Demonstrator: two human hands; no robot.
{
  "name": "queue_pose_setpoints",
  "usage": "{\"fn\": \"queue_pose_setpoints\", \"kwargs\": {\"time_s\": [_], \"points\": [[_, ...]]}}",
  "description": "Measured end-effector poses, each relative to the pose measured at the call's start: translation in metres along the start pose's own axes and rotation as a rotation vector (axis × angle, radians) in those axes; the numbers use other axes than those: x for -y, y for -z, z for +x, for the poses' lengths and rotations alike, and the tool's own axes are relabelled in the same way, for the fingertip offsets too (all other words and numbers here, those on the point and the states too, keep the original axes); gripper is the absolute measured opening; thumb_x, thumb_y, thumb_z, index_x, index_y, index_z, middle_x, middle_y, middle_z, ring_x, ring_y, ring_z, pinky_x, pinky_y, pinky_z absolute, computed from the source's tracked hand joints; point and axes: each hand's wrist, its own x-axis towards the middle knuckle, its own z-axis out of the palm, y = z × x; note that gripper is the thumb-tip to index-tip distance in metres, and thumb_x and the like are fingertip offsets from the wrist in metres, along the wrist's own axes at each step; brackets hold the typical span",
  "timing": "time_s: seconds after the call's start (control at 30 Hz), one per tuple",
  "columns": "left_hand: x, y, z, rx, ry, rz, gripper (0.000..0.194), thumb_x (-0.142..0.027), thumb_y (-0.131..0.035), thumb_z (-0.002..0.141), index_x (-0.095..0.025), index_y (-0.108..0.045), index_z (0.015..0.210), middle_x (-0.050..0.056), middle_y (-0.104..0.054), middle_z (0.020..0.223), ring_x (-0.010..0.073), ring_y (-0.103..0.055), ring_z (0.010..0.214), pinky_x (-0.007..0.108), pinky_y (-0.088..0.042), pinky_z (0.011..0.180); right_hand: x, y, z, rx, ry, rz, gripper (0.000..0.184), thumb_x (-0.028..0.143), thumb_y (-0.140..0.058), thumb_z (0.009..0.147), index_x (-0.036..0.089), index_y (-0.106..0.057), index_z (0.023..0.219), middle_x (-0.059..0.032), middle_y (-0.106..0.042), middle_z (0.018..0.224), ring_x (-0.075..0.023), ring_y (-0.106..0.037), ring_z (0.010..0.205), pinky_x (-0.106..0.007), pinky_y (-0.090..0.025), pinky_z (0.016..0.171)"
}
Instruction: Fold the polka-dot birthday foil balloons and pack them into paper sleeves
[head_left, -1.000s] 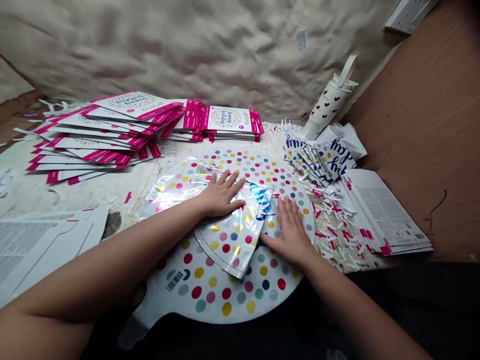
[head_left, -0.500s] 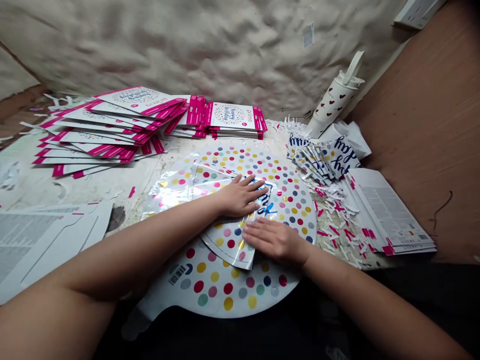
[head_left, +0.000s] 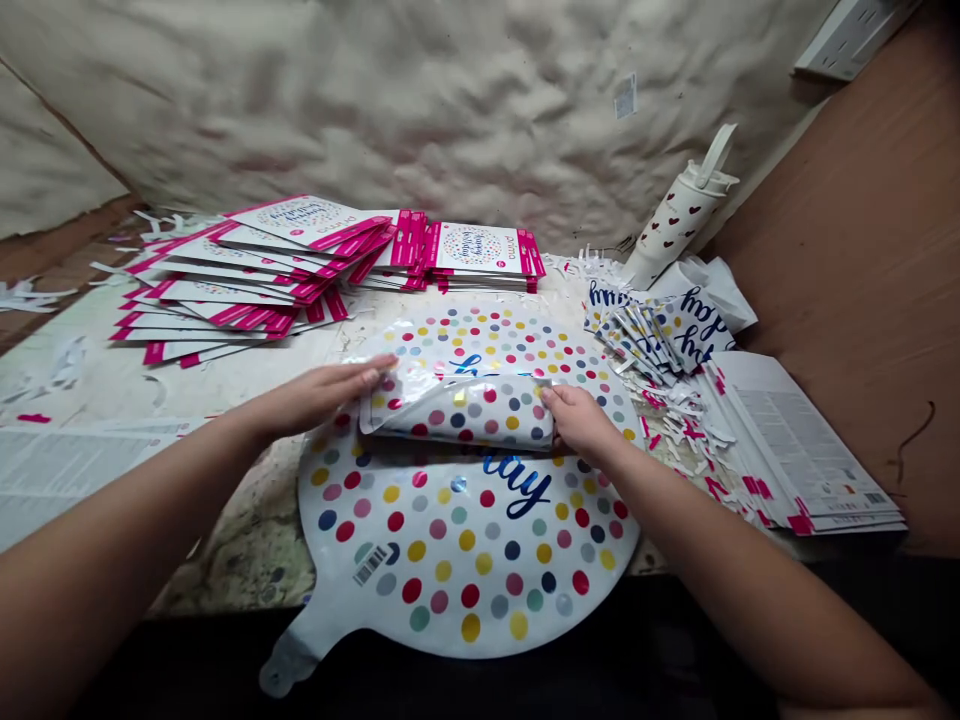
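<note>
A flat white foil balloon (head_left: 450,545) with coloured dots, blue lettering and a barcode lies before me, its tail at the lower left. Above its middle is a folded dotted foil balloon (head_left: 472,412), its near edge curled up. At the folded balloon's right end, my right hand (head_left: 585,418) pinches the edge, closed on it. My left hand (head_left: 334,390) reaches to the left end with fingers stretched out, fingertips touching the upper left corner. The folded balloon hides part of the lettering beneath.
Stacked pink-and-white printed packets (head_left: 247,270) stand at the back left, with a smaller packet pile (head_left: 480,250) beside them. Rightward are folded dotted foil pieces (head_left: 652,330), a tumbler (head_left: 679,220), paper scraps (head_left: 682,425) and printed cards (head_left: 802,450). Printed sheets (head_left: 82,465) lie at left.
Both hands have left the middle of the folded balloon, where they lay flat, and moved apart to its two ends. The folded balloon has turned and its near edge is now raised.
</note>
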Motion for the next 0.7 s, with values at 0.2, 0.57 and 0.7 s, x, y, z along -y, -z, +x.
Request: {"fn": "queue_pose_setpoints", "kwargs": {"time_s": [0.2, 0.57, 0.7], "points": [[-0.098, -0.016, -0.029, 0.054, -0.27, 0.012, 0.056, -0.045, -0.027, 0.092, -0.016, -0.031, 0.14, 0.009, -0.027, 0.147, 0.0264, -0.023, 0.135, 0.045, -0.024, 0.109, 0.002, -0.001, 0.031, -0.09, 0.011, -0.194, 0.042, 0.055, -0.049, 0.081, 0.021, -0.048, 0.055, 0.0018, -0.049, 0.042, -0.0131, -0.046, 0.033, -0.026, -0.038, 0.035], [-0.105, -0.058, -0.051, 0.305, -0.178, 0.061, 0.075, -0.058, -0.028, 0.087, -0.006, -0.024, 0.141, 0.018, -0.013, 0.147, 0.0297, -0.01, 0.137, 0.045, -0.015, 0.111, 0.009, -0.036, -0.034, 0.091, 0.935, -1.009, 0.045, 0.014, -0.042, 0.084, 0.009, -0.045, 0.128, -0.0171, -0.049, 0.131, -0.0273, -0.046, 0.121, -0.045, -0.043, 0.096], [-0.11, -0.053, -0.048, 0.36, -0.169, 0.058, 0.072, -0.055, -0.025, 0.088, -0.007, -0.019, 0.142, 0.016, -0.012, 0.148, 0.0279, -0.009, 0.137, 0.044, -0.017, 0.111, -0.002, -0.025, -0.031, 0.013, 0.747, -1.244, 0.046, -0.001, -0.043, 0.076, 0.0, -0.051, 0.121, -0.0259, -0.054, 0.122, -0.0342, -0.056, 0.109, -0.047, -0.052, 0.083]]}}
